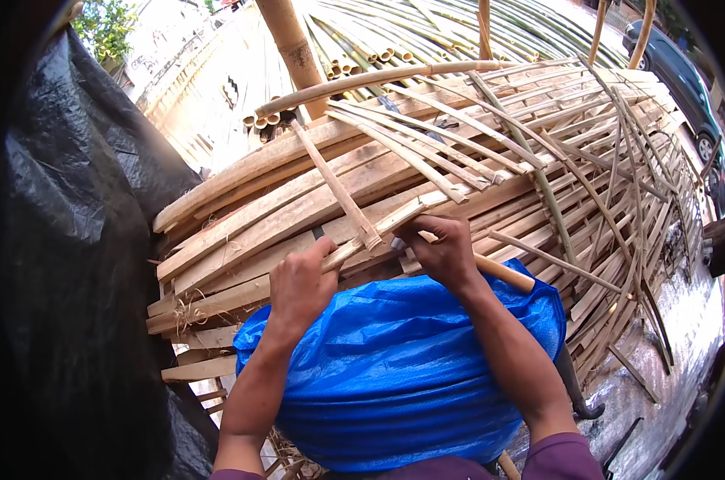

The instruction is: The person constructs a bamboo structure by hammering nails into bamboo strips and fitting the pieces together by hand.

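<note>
My left hand [302, 280] is closed round the near end of a split bamboo strip [382, 224], which slants up and away to the right. My right hand [442, 250] is closed on what looks like a knife. Its long round wooden handle [505, 273] sticks out behind my wrist, and a small glint of metal shows by the fingers, with most of the blade hidden. The right fingers are close against the strip. A blue plastic sheet [394, 360] covers my lap below both hands. A flat wooden stick [334, 184] lies just beyond the strip.
Stacked wooden planks [274, 208] stretch across in front of me. Thin bamboo strips [426, 140] lie over them, piled more thickly to the right. Whole bamboo poles [426, 40] lie behind an upright post [293, 48]. A black tarp [74, 240] hangs at left; a car [682, 80] stands far right.
</note>
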The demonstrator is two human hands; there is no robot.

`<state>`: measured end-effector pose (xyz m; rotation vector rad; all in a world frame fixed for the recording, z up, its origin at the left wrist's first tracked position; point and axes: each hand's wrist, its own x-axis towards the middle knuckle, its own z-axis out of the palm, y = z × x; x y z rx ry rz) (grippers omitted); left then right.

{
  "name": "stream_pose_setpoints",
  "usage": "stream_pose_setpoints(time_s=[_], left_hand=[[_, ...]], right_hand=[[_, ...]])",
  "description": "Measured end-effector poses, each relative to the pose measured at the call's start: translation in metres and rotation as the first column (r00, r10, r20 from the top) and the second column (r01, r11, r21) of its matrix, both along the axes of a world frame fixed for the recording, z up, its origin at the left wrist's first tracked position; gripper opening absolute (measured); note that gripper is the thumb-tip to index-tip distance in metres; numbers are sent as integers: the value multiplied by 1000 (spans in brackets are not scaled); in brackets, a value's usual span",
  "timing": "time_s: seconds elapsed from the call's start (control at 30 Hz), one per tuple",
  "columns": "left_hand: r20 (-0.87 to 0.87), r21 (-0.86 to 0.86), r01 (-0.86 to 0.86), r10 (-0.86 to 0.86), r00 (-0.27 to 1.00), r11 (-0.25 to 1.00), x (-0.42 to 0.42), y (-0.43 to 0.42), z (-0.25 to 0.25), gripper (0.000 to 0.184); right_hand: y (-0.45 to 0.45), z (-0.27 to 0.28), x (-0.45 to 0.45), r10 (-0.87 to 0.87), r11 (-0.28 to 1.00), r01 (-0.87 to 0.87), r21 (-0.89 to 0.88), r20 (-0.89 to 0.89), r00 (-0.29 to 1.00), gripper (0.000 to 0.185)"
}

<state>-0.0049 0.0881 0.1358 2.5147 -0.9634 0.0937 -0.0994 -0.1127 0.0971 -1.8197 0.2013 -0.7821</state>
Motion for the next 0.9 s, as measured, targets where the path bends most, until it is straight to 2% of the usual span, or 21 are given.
stream_pose_setpoints(time_s=[0.03, 0.07, 0.23, 0.27, 0.3, 0.33, 0.4, 0.53, 0.6, 0.63, 0.67, 0.73, 0.9], left_hand=[[-4, 0, 5, -5, 1000, 1000, -1, -1, -1, 12], [15, 1, 10, -10, 1000, 1000, -1, -2, -3, 12], [49, 8, 23, -23, 999, 1000, 1, -1, -4, 11], [26, 28, 25, -26, 999, 999, 1, 0, -3, 17], [2, 48, 27, -27, 1000, 998, 2, 2, -2, 24], [2, 49, 24, -24, 1000, 999, 2, 3, -2, 24], [1, 49, 29, -29, 1000, 998, 1, 2, -3, 24], [0, 64, 38, -38, 999, 997, 0, 0, -3, 23], [-7, 49, 23, -23, 1000, 999, -1, -2, -4, 22], [-10, 47, 28, -28, 1000, 998, -2, -3, -3, 22], [-29, 26, 25, -24, 999, 999, -3, -4, -2, 21], [-48, 12, 22, -22, 999, 1000, -5, -6, 0, 20], [-85, 23, -14, 16, 996, 1000, -5, -4, 3, 19]], right_hand=[[-7, 2, 0, -64, 957, 79, -280, 60, 996, 5], [-10, 5, -2, -110, 831, 166, -531, 136, 985, 4], [-4, 9, -4, -135, 847, 154, -509, 74, 988, 4], [-2, 9, -5, -54, 958, 47, -283, -15, 998, 5], [0, 8, -4, 50, 998, -52, -33, -80, 996, 6], [-1, 7, -4, 53, 998, -56, -31, -80, 995, 6], [-4, 5, -5, 227, 959, -188, 214, -177, 958, 11], [-4, 6, -4, 145, 988, -135, 78, -146, 979, 10], [-3, 3, 0, -22, 998, 24, -63, 29, 999, 7], [-3, 4, 1, -107, 957, 131, -257, 103, 989, 2], [-2, 6, -1, -112, 956, 135, -259, 102, 988, 2], [2, 14, -7, -237, 820, 270, -505, 130, 963, 2], [4, 9, -4, -214, 854, 240, -463, 109, 971, 2]])
